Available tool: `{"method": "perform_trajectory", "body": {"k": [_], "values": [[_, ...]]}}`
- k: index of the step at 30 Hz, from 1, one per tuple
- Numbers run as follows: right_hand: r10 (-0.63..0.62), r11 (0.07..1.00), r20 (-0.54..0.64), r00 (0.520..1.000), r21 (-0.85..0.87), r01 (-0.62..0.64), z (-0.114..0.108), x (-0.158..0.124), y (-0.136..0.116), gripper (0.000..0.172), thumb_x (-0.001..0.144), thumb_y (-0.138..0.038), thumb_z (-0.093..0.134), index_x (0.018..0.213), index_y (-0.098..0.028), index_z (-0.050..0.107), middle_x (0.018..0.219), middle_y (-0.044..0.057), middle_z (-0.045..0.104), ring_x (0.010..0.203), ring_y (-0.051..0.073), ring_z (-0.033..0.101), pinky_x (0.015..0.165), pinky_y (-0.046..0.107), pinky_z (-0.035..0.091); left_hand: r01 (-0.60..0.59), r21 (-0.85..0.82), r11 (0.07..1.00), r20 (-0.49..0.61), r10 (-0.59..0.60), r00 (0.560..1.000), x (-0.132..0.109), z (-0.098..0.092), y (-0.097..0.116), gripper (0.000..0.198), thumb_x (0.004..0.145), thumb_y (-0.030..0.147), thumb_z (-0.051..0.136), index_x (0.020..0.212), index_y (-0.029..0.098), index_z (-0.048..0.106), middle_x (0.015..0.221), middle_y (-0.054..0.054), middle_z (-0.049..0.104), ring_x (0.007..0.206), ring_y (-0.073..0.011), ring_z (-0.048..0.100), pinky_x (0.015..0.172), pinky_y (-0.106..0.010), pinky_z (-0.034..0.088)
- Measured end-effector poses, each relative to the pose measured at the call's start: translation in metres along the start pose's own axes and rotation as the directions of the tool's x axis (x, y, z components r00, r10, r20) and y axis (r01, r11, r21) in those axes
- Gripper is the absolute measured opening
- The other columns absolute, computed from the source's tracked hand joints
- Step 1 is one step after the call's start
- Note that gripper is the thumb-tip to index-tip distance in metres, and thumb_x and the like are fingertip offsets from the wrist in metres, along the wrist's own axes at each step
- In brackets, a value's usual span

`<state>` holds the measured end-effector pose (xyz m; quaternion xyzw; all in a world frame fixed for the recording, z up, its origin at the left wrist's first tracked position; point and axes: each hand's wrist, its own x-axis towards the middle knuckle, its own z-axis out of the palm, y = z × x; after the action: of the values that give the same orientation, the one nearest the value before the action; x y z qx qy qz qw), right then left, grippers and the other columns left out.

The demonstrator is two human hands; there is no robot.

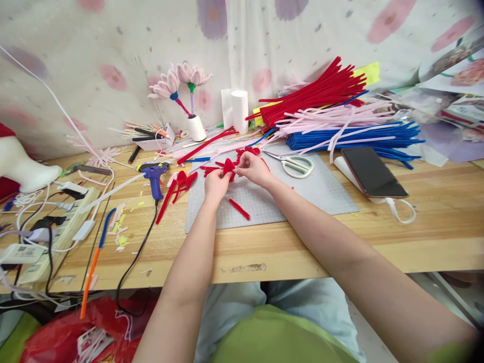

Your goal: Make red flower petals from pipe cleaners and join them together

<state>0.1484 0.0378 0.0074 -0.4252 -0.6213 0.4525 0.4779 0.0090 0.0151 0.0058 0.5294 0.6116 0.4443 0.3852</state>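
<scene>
Over the grey cutting mat point(310, 196), my left hand point(216, 186) is closed on a red pipe-cleaner petal point(229, 167). My right hand point(254, 169) pinches at the right edge of that same petal, fingertips close together. Behind the hands lie more red fuzzy pieces point(247, 150), partly covered by them. A short red pipe cleaner point(239, 209) rests on the mat in front. Several finished red petal shapes point(181, 181) lie left of my left hand. Scissors point(297, 165) with pale green handles lie beyond my right hand.
A blue glue gun point(154, 180) with its cord stands left. Bundles of red point(313, 96), pink point(336, 121) and blue pipe cleaners point(351, 137) lie back right, near a phone point(374, 171). Pink flowers point(192, 74) stand in a thread spool point(196, 128). A power strip point(56, 237) sits far left.
</scene>
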Motion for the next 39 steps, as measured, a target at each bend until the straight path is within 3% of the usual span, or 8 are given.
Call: {"method": "perform_trajectory", "body": {"k": [2,8,16,24,31,33,37,39], "values": [[0.001,1.0,-0.015,1.0,0.0,-0.001,0.0,0.0,0.001,0.028,0.062,-0.023,0.066,0.069,-0.019,0.039,0.059,-0.005,0.054,0.055,0.01,0.055,0.052,0.023,0.044,0.02,-0.046,0.999,0.019,-0.019,1.0,-0.001,-0.001,0.002,0.018,0.067,0.031,0.063,0.073,0.013,0.064,0.072,-0.006,0.066,0.069,-0.0181,0.063,0.051,-0.025,0.048],[0.062,0.997,-0.018,0.998,0.057,-0.061,-0.001,0.001,0.003,0.029,0.06,-0.023,0.068,0.068,-0.019,0.04,0.056,-0.006,0.052,0.053,0.01,0.053,0.052,0.024,0.046,0.136,-0.194,0.972,0.211,-0.094,0.973,-0.009,-0.002,0.012,0.025,0.062,0.027,0.067,0.083,0.012,0.066,0.078,-0.007,0.066,0.07,-0.0175,0.062,0.048,-0.025,0.049],[0.054,0.979,0.172,0.984,0.185,-0.086,-0.005,-0.001,0.0,0.028,0.057,-0.015,0.065,0.073,-0.019,0.042,0.064,-0.005,0.055,0.062,0.01,0.055,0.06,0.025,0.048,0.185,-0.21,0.96,0.127,-0.161,0.979,-0.007,0.002,0.009,0.02,0.06,0.025,0.068,0.074,0.011,0.064,0.072,-0.007,0.065,0.064,-0.0172,0.062,0.048,-0.026,0.049],[0.071,0.997,0.012,0.997,0.03,-0.072,0.002,0.001,0.0,0.027,0.056,-0.009,0.06,0.07,-0.019,0.039,0.062,-0.005,0.054,0.06,0.01,0.054,0.058,0.024,0.046,0.113,-0.149,0.982,0.043,-0.107,0.993,-0.004,0.005,0.003,0.019,0.062,0.028,0.065,0.072,0.012,0.064,0.074,-0.007,0.065,0.067,-0.0178,0.063,0.048,-0.025,0.049],[0.055,0.997,0.066,0.996,0.049,-0.058,0.002,-0.002,-0.008,0.027,0.057,-0.01,0.061,0.071,-0.019,0.041,0.063,-0.005,0.053,0.059,0.009,0.052,0.058,0.023,0.043,0.099,-0.066,0.993,-0.024,-0.101,0.995,0.0,0.003,-0.001,0.017,0.063,0.03,0.065,0.069,0.014,0.063,0.071,-0.005,0.064,0.066,-0.0181,0.062,0.048,-0.026,0.049],[0.055,0.996,0.09,0.994,0.061,-0.061,0.001,-0.003,-0.009,0.025,0.057,-0.012,0.062,0.072,-0.018,0.043,0.064,-0.005,0.052,0.06,0.009,0.051,0.059,0.022,0.043,0.105,-0.065,0.992,0.009,-0.104,0.994,-0.002,0.002,0.001,0.018,0.062,0.03,0.066,0.07,0.014,0.064,0.071,-0.005,0.064,0.067,-0.0181,0.062,0.049,-0.026,0.049],[0.032,0.999,0.146,0.989,0.02,-0.035,-0.005,-0.005,-0.01,0.021,0.064,-0.029,0.065,0.075,-0.016,0.052,0.068,-0.003,0.054,0.064,0.009,0.051,0.06,0.022,0.042,0.155,-0.076,0.985,0.24,-0.133,0.962,-0.009,-0.001,0.011,0.019,0.059,0.026,0.07,0.071,0.013,0.064,0.07,-0.005,0.064,0.065,-0.0163,0.061,0.049,-0.025,0.049],[0.044,0.999,0.165,0.985,-0.022,-0.041,-0.007,-0.005,-0.011,0.024,0.068,-0.038,0.063,0.069,-0.015,0.054,0.062,-0.003,0.052,0.058,0.008,0.048,0.055,0.021,0.039,0.164,-0.086,0.983,0.291,-0.133,0.948,-0.012,-0.002,0.017,0.02,0.06,0.026,0.07,0.073,0.013,0.062,0.071,-0.005,0.063,0.063,-0.0149,0.061,0.047,-0.023,0.049]]}}
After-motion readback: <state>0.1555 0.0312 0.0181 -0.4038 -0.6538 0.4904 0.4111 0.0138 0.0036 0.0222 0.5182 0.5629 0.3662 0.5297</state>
